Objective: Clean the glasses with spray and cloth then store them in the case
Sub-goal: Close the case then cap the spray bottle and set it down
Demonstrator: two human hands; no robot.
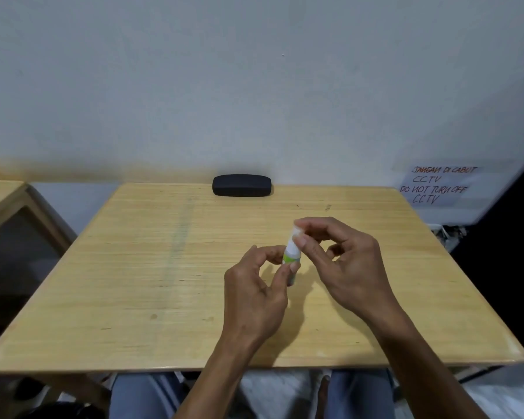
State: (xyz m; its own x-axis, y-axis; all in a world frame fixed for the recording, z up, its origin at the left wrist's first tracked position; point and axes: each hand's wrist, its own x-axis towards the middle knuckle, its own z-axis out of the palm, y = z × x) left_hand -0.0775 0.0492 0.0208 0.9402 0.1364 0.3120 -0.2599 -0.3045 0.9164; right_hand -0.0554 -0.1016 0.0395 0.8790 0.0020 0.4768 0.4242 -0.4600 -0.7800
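One wooden table [133,267], light grain, fills the lower middle of the view; a faint greenish streak runs across its top from far edge toward near edge. The corner of a second wooden table [3,198] shows at far left, apart from the first. One white wall [254,86] behind. One paper notice [439,186] on the wall at right, hand-lettered in red: "JANGAN DI CABUT CCTV / DO NOT TURN OFF CCTV".

Two hands, both bare, raised over the table's centre-right. Left hand [254,294] grasps the lower body of one small spray bottle [292,252], thumb and fingertips pinched round it. Right hand [342,261] pinches the bottle's top end between thumb and forefinger; other fingers curled loosely. Bottle count: one, white with a green band, held nearly upright, tilted slightly, above the tabletop, not touching it.

One black glasses case [241,185], closed, lies flat at the table's far edge, against the wall, well apart from the hands.

Glasses: none seen outside the case; cannot tell what the case holds. Cloth: not visible.
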